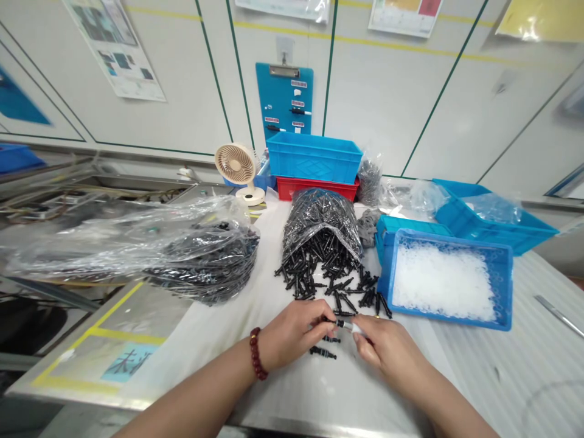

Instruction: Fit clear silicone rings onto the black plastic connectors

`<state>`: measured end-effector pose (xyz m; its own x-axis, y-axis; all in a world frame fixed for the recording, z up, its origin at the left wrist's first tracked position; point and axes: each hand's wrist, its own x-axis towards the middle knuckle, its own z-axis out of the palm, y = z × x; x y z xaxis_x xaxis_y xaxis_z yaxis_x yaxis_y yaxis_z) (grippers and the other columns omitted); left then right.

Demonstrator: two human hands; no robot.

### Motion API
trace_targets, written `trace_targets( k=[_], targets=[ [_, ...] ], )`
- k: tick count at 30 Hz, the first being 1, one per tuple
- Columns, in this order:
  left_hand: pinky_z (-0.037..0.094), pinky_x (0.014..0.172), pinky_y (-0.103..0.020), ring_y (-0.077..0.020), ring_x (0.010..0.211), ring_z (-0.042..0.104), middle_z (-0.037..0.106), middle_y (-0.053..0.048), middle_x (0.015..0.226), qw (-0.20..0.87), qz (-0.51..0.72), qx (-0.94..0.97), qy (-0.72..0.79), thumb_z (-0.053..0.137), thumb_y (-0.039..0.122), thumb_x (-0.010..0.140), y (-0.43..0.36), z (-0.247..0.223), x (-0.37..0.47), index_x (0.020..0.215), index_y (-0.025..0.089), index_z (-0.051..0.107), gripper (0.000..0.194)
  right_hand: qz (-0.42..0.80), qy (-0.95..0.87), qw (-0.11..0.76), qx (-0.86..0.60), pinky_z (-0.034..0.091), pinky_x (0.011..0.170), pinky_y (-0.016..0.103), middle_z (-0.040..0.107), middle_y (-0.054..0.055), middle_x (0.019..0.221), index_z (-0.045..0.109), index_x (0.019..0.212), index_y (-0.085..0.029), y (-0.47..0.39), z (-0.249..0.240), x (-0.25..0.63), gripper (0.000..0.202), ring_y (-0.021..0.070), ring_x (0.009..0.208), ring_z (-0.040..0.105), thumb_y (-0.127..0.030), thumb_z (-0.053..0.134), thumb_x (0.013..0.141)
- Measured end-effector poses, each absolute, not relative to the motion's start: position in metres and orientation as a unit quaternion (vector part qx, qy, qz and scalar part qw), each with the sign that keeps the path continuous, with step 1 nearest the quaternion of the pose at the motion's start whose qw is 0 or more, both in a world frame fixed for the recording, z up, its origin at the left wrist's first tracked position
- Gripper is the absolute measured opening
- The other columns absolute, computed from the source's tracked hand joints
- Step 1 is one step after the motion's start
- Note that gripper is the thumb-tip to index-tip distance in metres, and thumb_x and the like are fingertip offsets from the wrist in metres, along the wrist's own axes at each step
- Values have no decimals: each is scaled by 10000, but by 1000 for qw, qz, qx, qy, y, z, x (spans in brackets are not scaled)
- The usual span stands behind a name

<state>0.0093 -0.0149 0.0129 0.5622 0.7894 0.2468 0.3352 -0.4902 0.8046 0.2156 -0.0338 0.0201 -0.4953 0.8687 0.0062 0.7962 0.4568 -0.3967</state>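
Observation:
My left hand (296,331), with a dark red bead bracelet (257,354) on the wrist, pinches a slim black ridged part (339,323). From the right, my right hand (387,344) grips a white cylindrical piece (357,329) lined up with that part's end. The two pieces seem to meet, though fingers hide most of both. Just below them lie a few black parts with pale bands (323,352). Beyond my hands, loose black parts (314,252) spill from an open clear bag (319,207).
A blue bin (508,292) of small translucent rings (442,280) is tilted at the right. Another bag of black parts (210,255) lies left. Behind stand a beige fan (237,164), a blue crate (314,158) and a red crate (292,188). A metal strip (559,313) lies far right.

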Motion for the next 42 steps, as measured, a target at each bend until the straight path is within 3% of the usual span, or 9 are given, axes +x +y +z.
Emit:
trace_targets(
  k=[16, 21, 42],
  targets=[
    [429, 667, -209, -126, 705, 557, 623, -34, 771, 210, 306, 891, 262, 360, 170, 903, -14, 7, 7, 825, 158, 547, 203, 168, -849, 99, -492, 276, 530, 220, 532, -6, 609, 488, 705, -200, -35, 21, 214, 167, 127, 562, 476, -189, 374, 826],
    [443, 636, -202, -121, 678, 577, 645, -31, 765, 175, 307, 894, 276, 375, 215, 922, -12, 6, 7, 932, 154, 571, 205, 161, -851, 98, -491, 280, 538, 221, 546, -3, 624, 500, 725, -198, -34, 20, 214, 163, 127, 570, 489, -179, 377, 829],
    [469, 736, -236, -146, 791, 594, 648, -59, 884, 207, 262, 900, 281, 369, 234, 927, -13, 3, 8, 991, 147, 557, 217, 142, -850, 107, -496, 247, 505, 221, 536, -7, 558, 481, 636, -198, -34, 16, 213, 205, 121, 520, 471, -226, 391, 818]
  ],
)
